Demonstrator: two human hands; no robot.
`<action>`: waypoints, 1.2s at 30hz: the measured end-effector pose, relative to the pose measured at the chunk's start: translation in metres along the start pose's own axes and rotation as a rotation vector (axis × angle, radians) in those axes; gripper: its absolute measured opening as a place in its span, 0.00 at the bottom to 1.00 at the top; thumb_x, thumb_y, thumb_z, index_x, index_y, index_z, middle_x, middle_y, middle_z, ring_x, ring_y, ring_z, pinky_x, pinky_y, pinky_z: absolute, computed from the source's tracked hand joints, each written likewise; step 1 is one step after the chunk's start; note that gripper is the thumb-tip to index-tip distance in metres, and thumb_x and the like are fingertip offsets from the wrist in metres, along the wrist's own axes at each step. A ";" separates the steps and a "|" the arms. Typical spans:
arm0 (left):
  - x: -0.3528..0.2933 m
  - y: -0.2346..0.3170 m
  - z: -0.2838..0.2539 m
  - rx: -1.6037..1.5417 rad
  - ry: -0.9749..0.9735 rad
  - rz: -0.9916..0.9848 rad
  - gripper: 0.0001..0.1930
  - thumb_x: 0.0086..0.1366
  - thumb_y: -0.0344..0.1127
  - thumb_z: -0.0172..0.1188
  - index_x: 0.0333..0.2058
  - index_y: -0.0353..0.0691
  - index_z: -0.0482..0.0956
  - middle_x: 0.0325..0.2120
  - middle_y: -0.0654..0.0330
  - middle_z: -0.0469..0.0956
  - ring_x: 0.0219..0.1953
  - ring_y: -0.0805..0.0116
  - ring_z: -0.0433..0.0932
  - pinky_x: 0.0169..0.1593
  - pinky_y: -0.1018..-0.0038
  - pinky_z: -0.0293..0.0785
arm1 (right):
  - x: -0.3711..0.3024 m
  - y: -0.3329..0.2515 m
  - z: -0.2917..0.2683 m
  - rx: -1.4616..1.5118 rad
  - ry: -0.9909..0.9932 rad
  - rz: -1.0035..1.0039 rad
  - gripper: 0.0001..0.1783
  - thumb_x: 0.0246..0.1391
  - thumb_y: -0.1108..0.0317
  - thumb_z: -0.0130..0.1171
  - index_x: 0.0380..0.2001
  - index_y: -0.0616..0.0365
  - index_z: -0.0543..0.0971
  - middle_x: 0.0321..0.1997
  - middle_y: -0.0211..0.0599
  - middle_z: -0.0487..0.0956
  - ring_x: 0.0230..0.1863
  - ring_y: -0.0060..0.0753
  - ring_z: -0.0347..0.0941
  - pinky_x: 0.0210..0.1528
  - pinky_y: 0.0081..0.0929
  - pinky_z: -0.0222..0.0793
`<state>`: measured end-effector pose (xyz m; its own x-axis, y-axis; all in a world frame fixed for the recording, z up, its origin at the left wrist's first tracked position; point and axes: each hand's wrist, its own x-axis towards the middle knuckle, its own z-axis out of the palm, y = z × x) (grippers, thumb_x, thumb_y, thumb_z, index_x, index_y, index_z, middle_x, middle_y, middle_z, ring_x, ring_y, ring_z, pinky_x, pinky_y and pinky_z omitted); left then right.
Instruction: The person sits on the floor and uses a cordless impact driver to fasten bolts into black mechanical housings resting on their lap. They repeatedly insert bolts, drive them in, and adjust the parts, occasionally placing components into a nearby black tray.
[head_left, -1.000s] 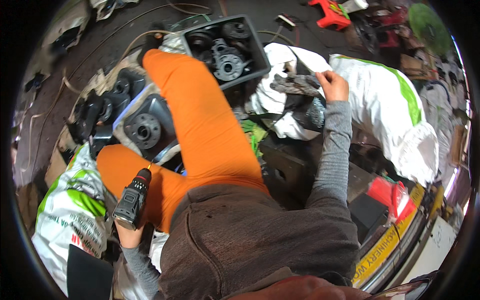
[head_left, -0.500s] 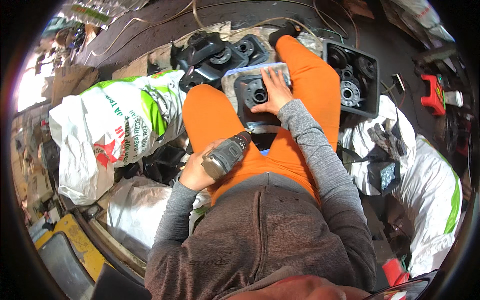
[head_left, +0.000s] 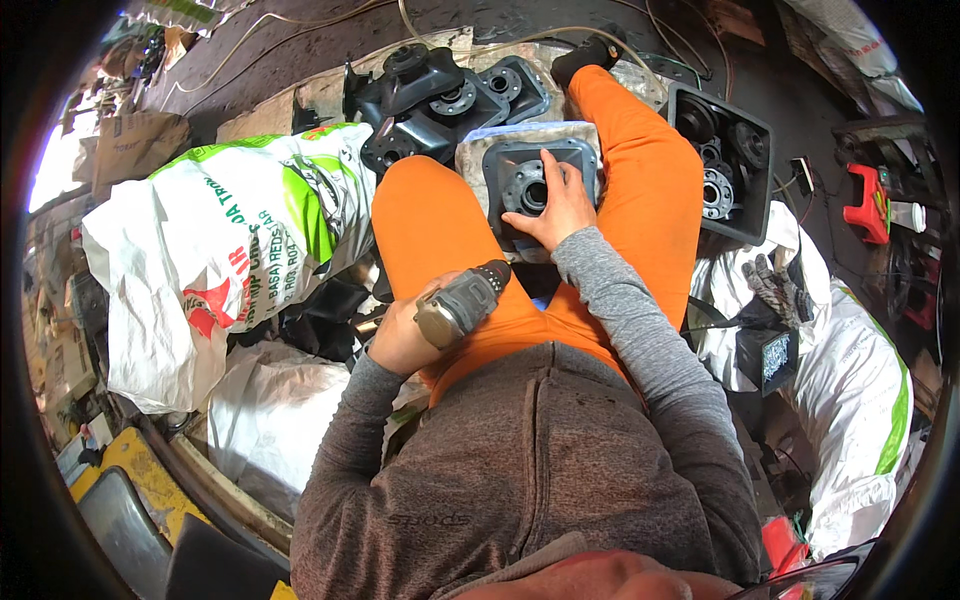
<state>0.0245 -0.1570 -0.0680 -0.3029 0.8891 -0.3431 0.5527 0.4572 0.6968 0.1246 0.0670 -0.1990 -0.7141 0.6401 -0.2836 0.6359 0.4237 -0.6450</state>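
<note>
My left hand (head_left: pixel 402 338) is wrapped round a grey cordless drill (head_left: pixel 462 308), held above my left thigh with its black chuck pointing up and right. Between my knees a black square-based part (head_left: pixel 497 160) lies on a worn, pale-topped block (head_left: pixel 470 168). A grey round flange (head_left: pixel 520 192) with holes in its rim stands at its middle. My right hand (head_left: pixel 562 208) grips this flange, thumb on the near side and fingers curled over the right side. Some of the part is hidden under that hand.
Several similar black parts (head_left: pixel 420 80) are piled beyond my left knee. A black crate (head_left: pixel 762 195) of round flanged pieces stands right of my right leg. White sacks (head_left: pixel 160 250) lie on both sides. A glove (head_left: pixel 775 288), a red tool-like object (head_left: pixel 866 205) and hoses (head_left: pixel 520 43) lie around.
My right hand has gone from lying spread over the part to curling round its flange, whose holed grey rim now shows more plainly. The view has shifted slightly; the drill stays in my left hand.
</note>
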 end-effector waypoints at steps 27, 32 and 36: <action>-0.005 -0.040 0.011 -0.012 -0.179 -0.069 0.27 0.36 0.18 0.60 0.43 0.27 0.77 0.42 0.45 0.80 0.47 0.51 0.79 0.50 0.67 0.73 | -0.246 0.304 -0.258 -0.284 0.628 0.753 0.12 0.53 0.61 0.61 0.40 0.50 0.83 0.41 0.42 0.83 0.45 0.45 0.78 0.49 0.39 0.72; -0.007 -0.045 0.019 0.037 -0.193 -0.106 0.38 0.35 0.16 0.59 0.54 0.29 0.70 0.45 0.44 0.78 0.48 0.49 0.78 0.53 0.67 0.71 | -0.278 0.366 -0.221 -0.318 0.241 0.978 0.19 0.49 0.57 0.65 0.45 0.47 0.82 0.43 0.39 0.83 0.48 0.44 0.78 0.53 0.38 0.71; -0.005 -0.015 0.017 0.083 -0.194 -0.156 0.40 0.36 0.15 0.60 0.56 0.30 0.69 0.45 0.44 0.78 0.48 0.49 0.78 0.54 0.69 0.71 | -0.263 0.380 -0.201 -0.284 0.319 1.060 0.27 0.44 0.58 0.70 0.49 0.50 0.76 0.40 0.38 0.82 0.48 0.41 0.78 0.52 0.37 0.71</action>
<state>0.0308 -0.1681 -0.0870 -0.2399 0.7913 -0.5624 0.5749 0.5826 0.5745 0.6123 0.1885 -0.2272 0.3022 0.8783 -0.3704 0.9464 -0.3230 0.0064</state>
